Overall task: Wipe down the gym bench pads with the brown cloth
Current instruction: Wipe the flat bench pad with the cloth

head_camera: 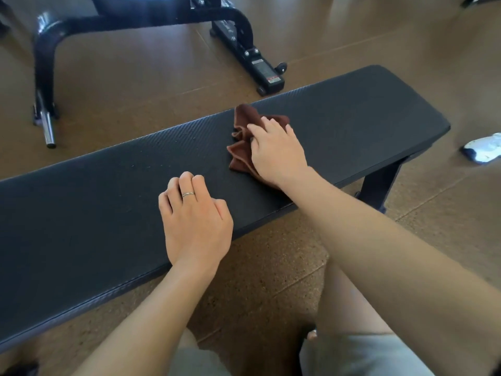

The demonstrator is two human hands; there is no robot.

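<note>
A long flat black bench pad (pixel 95 202) runs across the view from lower left to upper right. A crumpled brown cloth (pixel 245 123) lies on it right of centre. My right hand (pixel 276 153) lies flat on top of the cloth, fingers spread over it, pressing it onto the pad. My left hand (pixel 195 221), with a ring on one finger, rests on the pad's near side with its fingers curled under and nothing in it.
Another black bench frame (pixel 238 25) with a chrome peg (pixel 47 126) stands on the brown floor beyond the pad. A white shoe (pixel 484 147) lies on the floor at the right. The bench's leg (pixel 379 185) stands under its right end. My knees are at the bottom.
</note>
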